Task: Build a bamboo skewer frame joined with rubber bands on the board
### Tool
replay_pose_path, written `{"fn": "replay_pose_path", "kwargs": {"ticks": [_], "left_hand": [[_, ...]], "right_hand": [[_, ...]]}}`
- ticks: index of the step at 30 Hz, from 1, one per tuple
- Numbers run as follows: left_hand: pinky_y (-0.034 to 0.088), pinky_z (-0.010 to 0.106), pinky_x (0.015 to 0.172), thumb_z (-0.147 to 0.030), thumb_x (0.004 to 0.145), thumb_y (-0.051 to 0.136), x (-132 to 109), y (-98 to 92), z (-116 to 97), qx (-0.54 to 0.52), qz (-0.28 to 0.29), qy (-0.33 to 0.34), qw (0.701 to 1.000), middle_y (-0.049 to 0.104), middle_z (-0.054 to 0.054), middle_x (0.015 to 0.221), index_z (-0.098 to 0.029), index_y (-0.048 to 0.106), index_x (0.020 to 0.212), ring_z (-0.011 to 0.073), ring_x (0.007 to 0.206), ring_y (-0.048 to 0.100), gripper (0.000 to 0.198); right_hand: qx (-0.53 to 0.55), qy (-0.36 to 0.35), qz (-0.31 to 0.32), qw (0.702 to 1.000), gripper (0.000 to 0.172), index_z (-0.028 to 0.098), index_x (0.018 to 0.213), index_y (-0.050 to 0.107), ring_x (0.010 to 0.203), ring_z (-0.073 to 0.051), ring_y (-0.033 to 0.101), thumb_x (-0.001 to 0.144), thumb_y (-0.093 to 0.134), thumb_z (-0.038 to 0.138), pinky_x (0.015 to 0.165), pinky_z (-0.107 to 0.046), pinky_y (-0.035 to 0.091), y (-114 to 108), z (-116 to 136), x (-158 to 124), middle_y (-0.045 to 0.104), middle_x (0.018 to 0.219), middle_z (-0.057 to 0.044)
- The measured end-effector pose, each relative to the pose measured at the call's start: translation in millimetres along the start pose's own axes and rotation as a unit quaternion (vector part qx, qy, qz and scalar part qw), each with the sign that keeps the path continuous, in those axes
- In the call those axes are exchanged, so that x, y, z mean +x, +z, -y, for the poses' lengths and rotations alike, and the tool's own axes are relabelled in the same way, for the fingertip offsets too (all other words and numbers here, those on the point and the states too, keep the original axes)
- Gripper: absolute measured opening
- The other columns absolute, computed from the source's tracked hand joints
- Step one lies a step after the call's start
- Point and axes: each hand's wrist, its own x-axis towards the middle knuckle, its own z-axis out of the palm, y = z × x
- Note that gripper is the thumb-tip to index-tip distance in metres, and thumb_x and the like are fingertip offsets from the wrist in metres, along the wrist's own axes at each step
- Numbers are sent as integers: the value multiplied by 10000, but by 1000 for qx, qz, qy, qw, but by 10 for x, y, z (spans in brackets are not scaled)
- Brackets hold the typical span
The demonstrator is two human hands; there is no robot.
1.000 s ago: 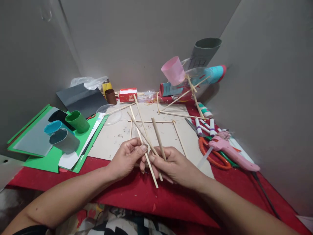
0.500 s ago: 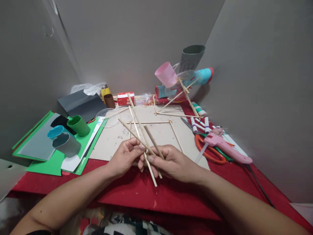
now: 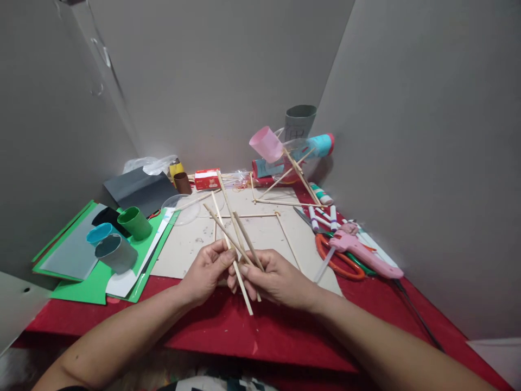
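Several thin wooden sticks (image 3: 246, 293) cross one another between my hands, above the front edge of the grey board (image 3: 175, 255). My left hand (image 3: 208, 270) pinches one long pale stick between thumb and fingers. Close beside it, my right hand (image 3: 271, 277) is closed on the other sticks, which fan out up and to the left. The fingertips of both hands nearly meet, and some are hidden behind the sticks. Behind them a stick frame (image 3: 288, 241) lies flat on the board.
Paper tubes (image 3: 136, 224) stand on green sheets at the left. A stick structure (image 3: 285, 204) with a pink cup (image 3: 266, 144) is at the back right. Scissors (image 3: 342, 266), markers (image 3: 313, 218) and a pink glue gun (image 3: 366, 252) lie at the right. A red box (image 3: 207, 179) is behind.
The view has shifted, so the table items appear lower at the back and further left on the right side. My left hand's stick has separated slightly from the sticks in my right hand.
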Motion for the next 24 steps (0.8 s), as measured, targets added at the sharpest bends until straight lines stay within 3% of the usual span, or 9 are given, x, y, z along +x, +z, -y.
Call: {"fn": "replay_pose_path", "kwargs": {"ticks": [7,11,15,24], "left_hand": [[467,211,557,-332,909,547,-23,-3,-26,21,1,31,999,559,-18,663,-141,550,849,74,535,547,200],[438,190,507,-345,885,579,0,-20,-19,0,-24,16,1000,539,-33,622,-148,531,805,59,478,515,218],[376,156,436,-389,854,610,3,-23,-26,44,-50,-7,998,525,-40,584,-148,521,773,50,435,494,269],[398,170,444,-475,835,600,-33,-5,4,120,-37,-9,992,531,-34,568,-147,527,777,61,433,499,341]], "right_hand": [[40,16,-35,998,317,147,729,592,325,-41,344,828,586,448,325,-162,221,-75,-20,33,602,514,18],[55,5,-68,996,314,158,736,567,296,-32,297,812,600,462,310,-157,191,-115,0,27,554,467,51],[51,-11,-104,993,307,166,748,550,283,-29,247,824,583,462,294,-161,137,-156,20,20,546,457,53],[13,-39,-98,994,358,173,750,523,312,-34,244,842,568,515,322,-165,162,-182,-36,28,503,433,63]]}}
